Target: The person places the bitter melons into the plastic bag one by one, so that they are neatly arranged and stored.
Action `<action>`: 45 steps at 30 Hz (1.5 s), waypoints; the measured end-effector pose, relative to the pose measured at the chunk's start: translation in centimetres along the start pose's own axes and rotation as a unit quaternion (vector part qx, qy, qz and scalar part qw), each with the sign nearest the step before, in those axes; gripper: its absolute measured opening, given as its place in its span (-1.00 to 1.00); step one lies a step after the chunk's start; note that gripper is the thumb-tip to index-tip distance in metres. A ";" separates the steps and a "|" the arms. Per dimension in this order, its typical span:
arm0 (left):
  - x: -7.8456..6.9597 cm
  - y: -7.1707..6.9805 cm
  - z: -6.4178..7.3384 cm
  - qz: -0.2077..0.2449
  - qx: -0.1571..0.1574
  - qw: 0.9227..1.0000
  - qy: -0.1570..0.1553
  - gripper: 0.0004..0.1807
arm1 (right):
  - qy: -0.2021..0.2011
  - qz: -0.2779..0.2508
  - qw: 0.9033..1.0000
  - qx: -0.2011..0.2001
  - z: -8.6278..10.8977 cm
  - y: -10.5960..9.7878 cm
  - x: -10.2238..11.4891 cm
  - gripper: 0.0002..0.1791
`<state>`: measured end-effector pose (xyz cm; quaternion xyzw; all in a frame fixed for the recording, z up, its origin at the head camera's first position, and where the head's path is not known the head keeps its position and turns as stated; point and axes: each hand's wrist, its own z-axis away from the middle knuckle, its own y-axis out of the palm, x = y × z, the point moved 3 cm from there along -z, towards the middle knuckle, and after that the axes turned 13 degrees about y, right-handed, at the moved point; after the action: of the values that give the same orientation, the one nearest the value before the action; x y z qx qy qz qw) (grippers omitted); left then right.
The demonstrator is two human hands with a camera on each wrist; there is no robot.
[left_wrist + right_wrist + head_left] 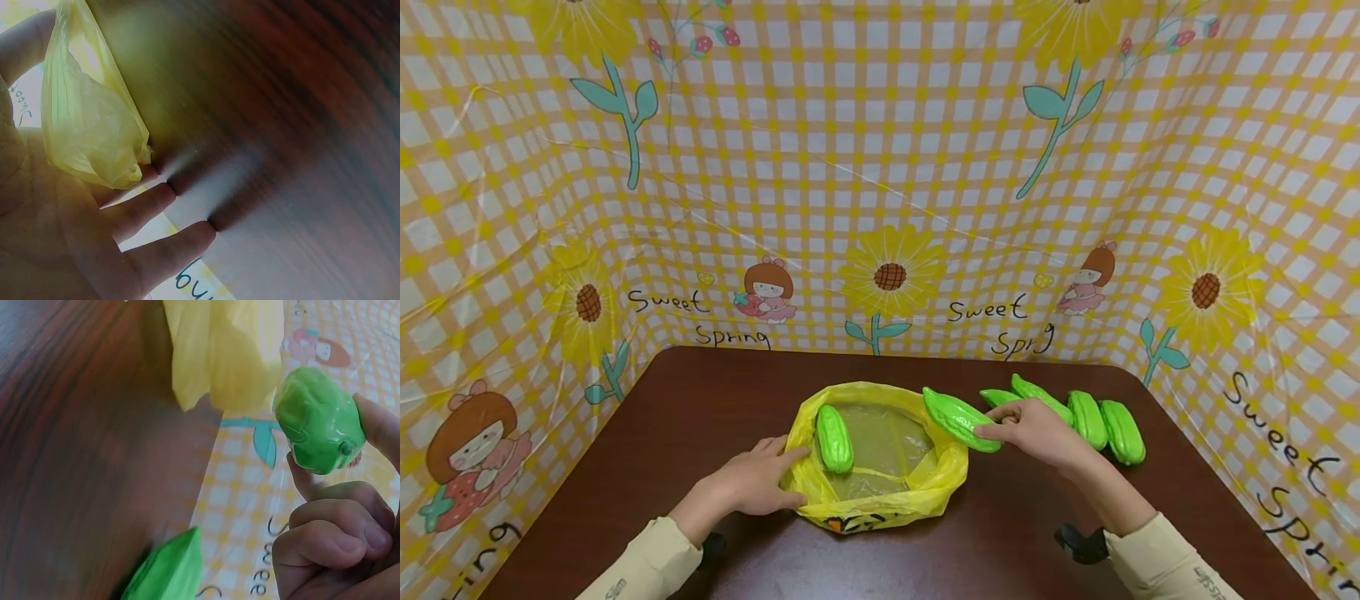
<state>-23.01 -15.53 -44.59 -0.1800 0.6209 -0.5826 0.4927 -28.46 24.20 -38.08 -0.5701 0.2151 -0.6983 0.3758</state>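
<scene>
A yellow plastic bag (pixel 880 510) sits with its mouth spread wide on the table. One glossy green toy bitter melon (pixel 834 439) lies inside, along the left side. My left hand (pixel 763 475) rests against the bag's left rim; the left wrist view shows its fingers (pixel 172 253) extended, fingertips at the tabletop, with the yellow plastic (pixel 100 125) between thumb and palm. Between thumb and index finger, my right hand (pixel 1033 429) pinches another bitter melon (pixel 957 419) at its near end. That one's far tip is over the bag's right rim.
Several more bitter melons (pixel 1123 432) lie side by side on the right of the dark brown table (pixel 700 400). Checkered, sunflower-printed cloth (pixel 887 167) encloses the table at the back and both sides.
</scene>
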 end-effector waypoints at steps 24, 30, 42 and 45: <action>-0.1 0.1 0.2 0.001 -0.006 1.000 0.000 -0.16 | -0.020 -0.020 1.000 -0.003 -2.9 5.6 6.0 -0.50; 0.0 0.2 0.2 0.002 -0.005 1.000 -0.002 -0.16 | -0.006 -0.012 1.000 -0.005 -3.6 7.5 6.6 -0.56; -0.2 0.0 0.2 0.004 -0.009 1.000 -0.005 -0.17 | -0.008 0.050 0.998 -0.039 -4.0 9.9 8.4 -0.31; -0.3 0.0 0.1 0.005 -0.009 1.000 -0.004 -0.18 | -0.005 0.049 0.998 -0.043 -4.0 10.4 8.7 -0.30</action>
<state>-22.78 -15.39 -44.42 -0.1837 0.6252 -0.5736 0.4963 -30.00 10.49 -41.22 -0.5776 0.2706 -0.6666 0.3857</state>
